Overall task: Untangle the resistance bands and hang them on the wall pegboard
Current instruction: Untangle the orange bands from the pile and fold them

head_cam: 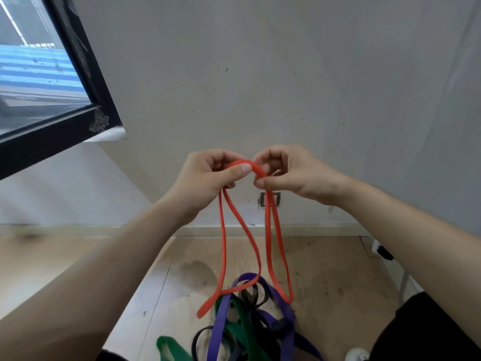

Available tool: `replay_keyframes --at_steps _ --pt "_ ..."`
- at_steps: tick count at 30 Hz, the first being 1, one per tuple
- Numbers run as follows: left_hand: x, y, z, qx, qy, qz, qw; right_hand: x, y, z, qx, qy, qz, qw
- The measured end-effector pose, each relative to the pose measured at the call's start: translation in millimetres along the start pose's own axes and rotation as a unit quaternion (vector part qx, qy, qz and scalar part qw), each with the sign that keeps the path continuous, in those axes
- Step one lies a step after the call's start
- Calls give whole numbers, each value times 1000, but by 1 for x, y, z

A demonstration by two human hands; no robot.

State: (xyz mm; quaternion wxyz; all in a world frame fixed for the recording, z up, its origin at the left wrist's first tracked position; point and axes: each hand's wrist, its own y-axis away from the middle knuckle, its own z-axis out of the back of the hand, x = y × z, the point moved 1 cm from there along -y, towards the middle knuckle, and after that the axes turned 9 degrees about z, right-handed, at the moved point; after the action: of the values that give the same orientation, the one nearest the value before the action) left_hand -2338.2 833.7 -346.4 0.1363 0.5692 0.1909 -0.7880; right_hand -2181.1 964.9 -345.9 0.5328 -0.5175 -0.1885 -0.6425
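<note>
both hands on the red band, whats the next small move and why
Probably raise both hands a little. The left hand and right hand pinch the top of the red band, but one hanging loop seems to cross the purple band in the floor pile, so it looks caught.

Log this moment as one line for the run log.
step: untangling | left hand: grips red band | right hand: pinches red band | red band: crosses purple band | pile: on floor | pegboard: not in view

bare forearms (pixel 104 269) end in the left grip (pixel 205 175) and right grip (pixel 294 173); black clothing (pixel 429 329) on the right leg, a white shoe (pixel 358 355).
</note>
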Motion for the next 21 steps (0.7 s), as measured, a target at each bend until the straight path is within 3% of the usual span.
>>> replay_keyframes --at_steps 4,8,21 --pt "1 -1 3 -35 15 -11 999 -15 3 3 81 104 -58 990" --pt "0 -2 9 -82 40 -15 996 -33 5 11 122 136 -104 978" --pt "13 -9 38 -188 107 6 976 -39 3 19 89 87 -115 986"
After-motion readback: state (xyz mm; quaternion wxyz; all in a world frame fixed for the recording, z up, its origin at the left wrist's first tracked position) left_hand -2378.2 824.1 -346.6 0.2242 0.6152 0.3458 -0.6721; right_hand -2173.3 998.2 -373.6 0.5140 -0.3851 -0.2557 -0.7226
